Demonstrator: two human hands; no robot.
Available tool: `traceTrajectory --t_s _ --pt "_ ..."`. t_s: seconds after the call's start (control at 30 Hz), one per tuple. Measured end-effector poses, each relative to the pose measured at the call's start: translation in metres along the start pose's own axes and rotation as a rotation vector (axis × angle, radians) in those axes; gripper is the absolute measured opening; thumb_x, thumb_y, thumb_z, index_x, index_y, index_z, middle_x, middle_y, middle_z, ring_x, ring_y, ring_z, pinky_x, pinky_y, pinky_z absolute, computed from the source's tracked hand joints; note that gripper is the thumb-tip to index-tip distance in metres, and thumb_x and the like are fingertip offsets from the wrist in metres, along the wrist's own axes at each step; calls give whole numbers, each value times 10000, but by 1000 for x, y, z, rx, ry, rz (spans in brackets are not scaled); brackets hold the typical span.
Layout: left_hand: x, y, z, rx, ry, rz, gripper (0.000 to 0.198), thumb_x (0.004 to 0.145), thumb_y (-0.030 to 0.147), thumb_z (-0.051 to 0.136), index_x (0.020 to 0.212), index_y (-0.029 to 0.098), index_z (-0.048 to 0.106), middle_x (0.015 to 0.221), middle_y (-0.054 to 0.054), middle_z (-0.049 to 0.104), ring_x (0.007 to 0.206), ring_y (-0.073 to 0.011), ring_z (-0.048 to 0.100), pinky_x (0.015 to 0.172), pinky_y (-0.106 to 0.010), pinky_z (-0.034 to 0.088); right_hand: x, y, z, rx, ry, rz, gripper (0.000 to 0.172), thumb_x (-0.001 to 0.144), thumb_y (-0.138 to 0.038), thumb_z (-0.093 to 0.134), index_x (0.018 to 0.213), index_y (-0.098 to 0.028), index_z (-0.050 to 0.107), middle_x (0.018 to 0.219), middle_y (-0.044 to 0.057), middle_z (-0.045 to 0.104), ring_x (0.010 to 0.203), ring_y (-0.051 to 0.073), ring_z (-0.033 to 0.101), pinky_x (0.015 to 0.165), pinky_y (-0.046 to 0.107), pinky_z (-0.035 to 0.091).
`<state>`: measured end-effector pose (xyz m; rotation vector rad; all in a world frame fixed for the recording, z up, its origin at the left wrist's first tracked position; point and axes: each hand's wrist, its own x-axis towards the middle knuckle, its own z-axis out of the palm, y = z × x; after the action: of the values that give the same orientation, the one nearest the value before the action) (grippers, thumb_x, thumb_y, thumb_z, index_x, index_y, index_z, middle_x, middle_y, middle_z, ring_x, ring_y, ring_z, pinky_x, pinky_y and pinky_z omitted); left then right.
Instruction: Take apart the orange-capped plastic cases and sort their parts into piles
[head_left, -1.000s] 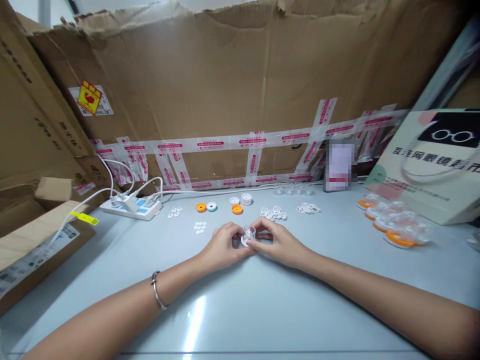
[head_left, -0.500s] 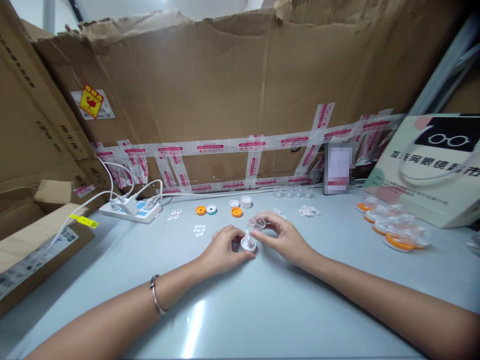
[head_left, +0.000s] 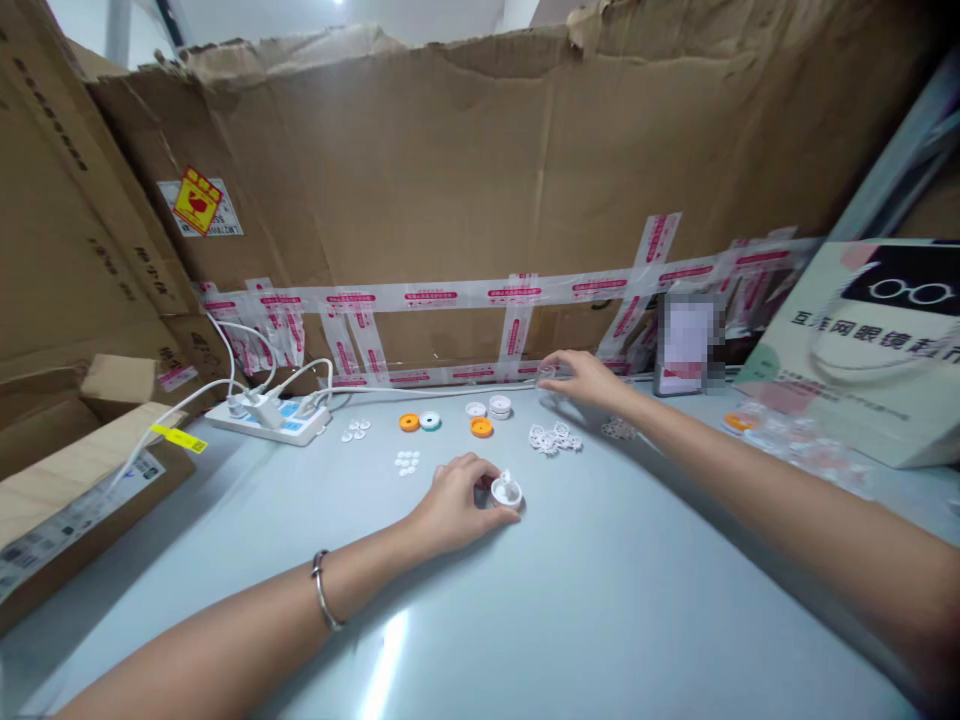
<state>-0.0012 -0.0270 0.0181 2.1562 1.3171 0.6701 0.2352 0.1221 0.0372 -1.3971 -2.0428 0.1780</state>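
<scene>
My left hand [head_left: 461,502] has its thumb and fingers closed around a round white plastic base [head_left: 507,492] on the table. A small white upright part [head_left: 508,480] stands inside that base. At the back of the table, my right hand [head_left: 576,378] pinches a clear plastic dome [head_left: 548,376]. The hand hides part of the area behind it. Between the two hands lies a loose pile of small white gear-like parts [head_left: 553,439].
Orange rings [head_left: 481,428] and white rings [head_left: 499,407] sit beyond my left hand. Small white discs [head_left: 407,462] lie to the left, near a power strip [head_left: 270,418]. A phone [head_left: 684,345] leans at the back. Blurred clear and orange pieces [head_left: 795,440] are grouped at right beside a paper bag [head_left: 855,350].
My right hand has moved away from the white base to the back of the table with the clear dome. The white gear-like pile is uncovered. My left hand keeps its hold.
</scene>
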Motion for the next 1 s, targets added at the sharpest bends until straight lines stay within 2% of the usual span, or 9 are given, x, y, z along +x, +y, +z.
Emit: traceTrajectory --t_s 0.2,0.4,0.5,0.6,0.7,0.8,0.9,1.0 --pt "-1 1 -1 7 6 -6 290 643 348 700 846 170 593 847 -36 580 813 -194 514 752 -301 385 9 16 23 -81 -23 14 242 585 -230 710 810 -183 636 932 91 631 977 294 523 882 426 370" --pt "-1 0 -1 9 5 -9 293 636 339 705 848 169 596 842 -32 580 811 -192 515 748 -299 383 6 22 25 -44 6 10 240 562 -206 706 782 -180 613 903 87 614 965 305 515 874 452 366" --pt "-1 -2 0 10 8 1 298 638 346 702 853 168 597 840 -33 579 806 -191 513 738 -297 385 -2 7 19 4 83 -8 269 620 -240 668 874 -186 595 971 104 589 1019 317 479 899 484 333" --pt "0 -4 1 10 22 21 301 640 349 699 860 173 596 843 -30 578 807 -188 514 726 -287 386 -24 -28 13 87 141 -75 206 771 -294 529 954 -204 560 1037 89 569 1036 255 487 911 419 351" --pt "0 -5 3 11 33 37 293 642 344 696 860 178 592 847 -25 578 811 -185 518 720 -278 387 -63 -70 11 198 64 -160 177 844 -321 436 870 -202 564 888 41 612 857 183 568 769 306 442" --pt "0 -5 3 23 33 35 287 645 347 691 854 178 592 824 -20 571 796 -181 520 707 -272 390 -100 -98 13 444 -130 -150 222 876 -324 386 838 -190 559 817 31 609 789 164 567 726 286 437" --pt "0 -4 4 27 24 25 295 645 359 685 857 175 595 817 -20 569 793 -183 520 688 -267 395 -118 -102 18 544 -242 -145 204 874 -286 370 855 -182 544 836 37 587 780 158 550 721 291 431" --pt "0 -4 4 30 22 38 285 658 353 668 870 178 595 837 -25 570 810 -188 521 689 -267 401 -117 -94 23 580 -286 -191 139 826 -254 439 922 -179 505 846 33 554 750 149 521 680 281 431"
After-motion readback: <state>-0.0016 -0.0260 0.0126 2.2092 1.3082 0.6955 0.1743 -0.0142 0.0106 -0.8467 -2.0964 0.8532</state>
